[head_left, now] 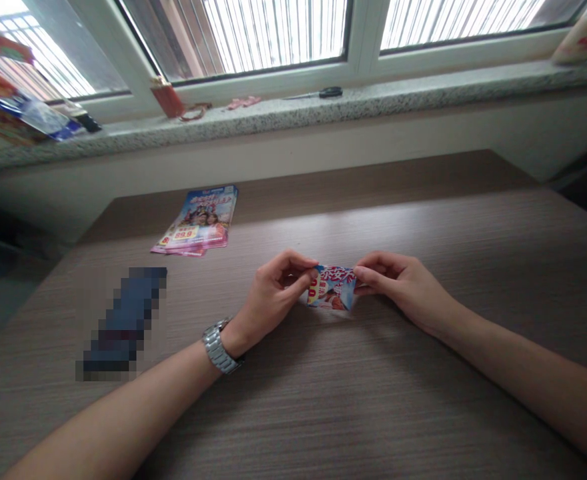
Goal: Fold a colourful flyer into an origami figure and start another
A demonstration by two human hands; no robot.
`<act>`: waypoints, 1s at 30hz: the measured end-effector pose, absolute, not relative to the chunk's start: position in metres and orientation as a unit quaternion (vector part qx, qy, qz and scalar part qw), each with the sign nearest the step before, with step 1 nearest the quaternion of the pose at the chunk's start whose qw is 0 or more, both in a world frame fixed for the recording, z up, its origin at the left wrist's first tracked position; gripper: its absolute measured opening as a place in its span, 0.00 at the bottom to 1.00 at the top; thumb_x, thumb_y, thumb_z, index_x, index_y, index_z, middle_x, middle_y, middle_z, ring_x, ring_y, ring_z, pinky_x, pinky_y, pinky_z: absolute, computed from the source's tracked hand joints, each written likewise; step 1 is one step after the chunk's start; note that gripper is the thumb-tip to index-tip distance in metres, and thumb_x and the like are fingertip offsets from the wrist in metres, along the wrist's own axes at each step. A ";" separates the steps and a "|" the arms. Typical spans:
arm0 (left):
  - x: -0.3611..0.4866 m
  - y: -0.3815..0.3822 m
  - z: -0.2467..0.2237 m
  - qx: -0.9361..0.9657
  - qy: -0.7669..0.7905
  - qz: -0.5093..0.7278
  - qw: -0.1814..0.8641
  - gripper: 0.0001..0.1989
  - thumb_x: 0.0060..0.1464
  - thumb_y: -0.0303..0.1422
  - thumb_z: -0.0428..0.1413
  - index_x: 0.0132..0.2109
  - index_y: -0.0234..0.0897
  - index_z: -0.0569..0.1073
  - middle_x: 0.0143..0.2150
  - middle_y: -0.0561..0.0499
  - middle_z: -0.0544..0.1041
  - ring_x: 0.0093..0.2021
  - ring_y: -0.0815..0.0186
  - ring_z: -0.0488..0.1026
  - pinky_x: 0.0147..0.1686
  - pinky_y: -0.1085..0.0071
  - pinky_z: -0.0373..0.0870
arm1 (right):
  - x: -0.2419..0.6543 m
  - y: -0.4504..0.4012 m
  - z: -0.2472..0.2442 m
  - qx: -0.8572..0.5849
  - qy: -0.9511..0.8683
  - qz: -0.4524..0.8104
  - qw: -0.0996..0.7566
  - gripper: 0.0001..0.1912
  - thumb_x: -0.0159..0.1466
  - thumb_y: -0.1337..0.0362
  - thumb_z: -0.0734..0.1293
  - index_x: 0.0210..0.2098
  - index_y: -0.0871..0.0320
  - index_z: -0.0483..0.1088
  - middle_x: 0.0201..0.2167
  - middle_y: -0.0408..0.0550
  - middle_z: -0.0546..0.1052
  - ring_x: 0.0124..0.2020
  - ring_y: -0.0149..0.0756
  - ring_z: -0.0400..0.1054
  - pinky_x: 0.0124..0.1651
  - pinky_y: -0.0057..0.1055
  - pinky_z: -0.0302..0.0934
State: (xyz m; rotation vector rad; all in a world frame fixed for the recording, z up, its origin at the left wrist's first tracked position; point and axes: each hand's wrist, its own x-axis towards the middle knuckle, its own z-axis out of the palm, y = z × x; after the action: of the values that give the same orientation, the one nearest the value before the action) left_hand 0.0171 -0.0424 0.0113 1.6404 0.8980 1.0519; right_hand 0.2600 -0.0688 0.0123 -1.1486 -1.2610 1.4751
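Note:
A small folded piece of printed paper (332, 288), blue, red and yellow, is held just above the wooden table (373, 400). My left hand (278, 287) pinches its left upper corner between thumb and fingers; a metal watch (221, 347) is on that wrist. At the right upper edge of the paper, my right hand (393, 280) grips it between thumb and index finger. A stack of printed flyers (201, 220) with similar colours lies on the table farther back to the left.
A pixelated dark object (123, 323) lies on the table at the left. Behind the table, a stone windowsill (393, 100) carries scissors (330, 92), a red item (167, 99), a colourful package (18, 100) and a bottle-like item (583, 40).

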 end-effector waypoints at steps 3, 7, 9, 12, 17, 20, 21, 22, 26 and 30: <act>0.016 -0.042 0.010 0.672 0.366 0.429 0.480 0.07 0.61 0.33 0.63 0.44 0.35 0.77 0.39 0.50 0.80 0.37 0.71 0.77 0.37 0.77 0.76 | 0.260 -0.068 0.013 -0.458 -0.515 0.583 0.430 0.14 0.61 0.51 0.74 0.36 0.55 0.78 0.34 0.46 0.82 0.36 0.37 0.76 0.46 0.37 0.73; 0.016 -0.042 0.008 0.670 0.363 0.428 0.487 0.08 0.62 0.33 0.63 0.45 0.35 0.77 0.40 0.49 0.80 0.38 0.71 0.77 0.38 0.77 0.76 | 0.261 -0.067 0.013 -0.460 -0.529 0.569 0.429 0.13 0.62 0.51 0.74 0.35 0.55 0.78 0.33 0.45 0.81 0.35 0.35 0.75 0.44 0.34 0.73; 0.016 -0.042 0.008 0.666 0.361 0.427 0.493 0.07 0.62 0.33 0.63 0.45 0.35 0.77 0.40 0.50 0.80 0.38 0.71 0.77 0.38 0.77 0.75 | 0.261 -0.067 0.013 -0.462 -0.536 0.563 0.427 0.13 0.62 0.51 0.74 0.35 0.55 0.77 0.33 0.44 0.81 0.35 0.35 0.75 0.43 0.33 0.73; 0.017 -0.042 0.009 0.663 0.356 0.428 0.500 0.07 0.62 0.32 0.63 0.45 0.35 0.77 0.39 0.51 0.80 0.37 0.72 0.77 0.38 0.78 0.75 | 0.261 -0.067 0.013 -0.461 -0.537 0.562 0.427 0.14 0.62 0.51 0.74 0.34 0.55 0.77 0.32 0.44 0.81 0.34 0.34 0.75 0.43 0.33 0.73; 0.017 -0.042 0.010 0.664 0.365 0.428 0.493 0.07 0.62 0.33 0.63 0.45 0.35 0.77 0.38 0.51 0.80 0.37 0.72 0.76 0.37 0.79 0.75 | 0.258 -0.069 0.019 -0.476 -0.544 0.549 0.419 0.14 0.63 0.51 0.73 0.35 0.56 0.77 0.32 0.44 0.82 0.34 0.35 0.77 0.41 0.32 0.73; 0.017 -0.043 0.010 0.668 0.368 0.425 0.489 0.07 0.61 0.33 0.63 0.45 0.35 0.77 0.39 0.50 0.80 0.37 0.71 0.77 0.37 0.78 0.75 | 0.257 -0.069 0.020 -0.472 -0.555 0.551 0.406 0.14 0.63 0.51 0.73 0.37 0.55 0.78 0.35 0.45 0.83 0.36 0.36 0.78 0.42 0.32 0.72; 0.017 -0.043 0.010 0.671 0.368 0.420 0.487 0.07 0.61 0.33 0.63 0.45 0.35 0.77 0.40 0.50 0.80 0.38 0.71 0.77 0.38 0.77 0.75 | 0.257 -0.070 0.020 -0.472 -0.563 0.548 0.401 0.14 0.63 0.50 0.72 0.37 0.55 0.79 0.35 0.45 0.84 0.36 0.37 0.78 0.41 0.32 0.72; 0.017 -0.043 0.009 0.675 0.367 0.416 0.486 0.08 0.61 0.33 0.63 0.45 0.35 0.77 0.41 0.49 0.80 0.39 0.70 0.78 0.39 0.77 0.76 | 0.257 -0.070 0.019 -0.474 -0.574 0.539 0.395 0.14 0.64 0.50 0.72 0.37 0.55 0.79 0.35 0.46 0.84 0.36 0.37 0.78 0.41 0.32 0.72; 0.016 -0.043 0.009 0.683 0.359 0.407 0.490 0.07 0.62 0.33 0.62 0.46 0.35 0.77 0.41 0.49 0.81 0.39 0.70 0.78 0.40 0.77 0.76 | 0.258 -0.069 0.017 -0.482 -0.618 0.490 0.381 0.16 0.65 0.50 0.70 0.35 0.56 0.78 0.32 0.46 0.83 0.33 0.37 0.77 0.38 0.32 0.70; 0.016 -0.044 0.009 0.680 0.360 0.402 0.497 0.08 0.62 0.33 0.62 0.46 0.35 0.77 0.41 0.49 0.81 0.39 0.70 0.79 0.39 0.76 0.76 | 0.259 -0.069 0.016 -0.490 -0.642 0.460 0.369 0.17 0.67 0.49 0.68 0.35 0.56 0.78 0.32 0.46 0.83 0.32 0.37 0.76 0.36 0.31 0.69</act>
State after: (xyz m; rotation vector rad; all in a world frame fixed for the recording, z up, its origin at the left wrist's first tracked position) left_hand 0.0164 -0.0440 0.0088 1.6456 0.8710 0.9729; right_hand 0.2586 -0.0688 0.0163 -1.2573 -1.6493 1.1806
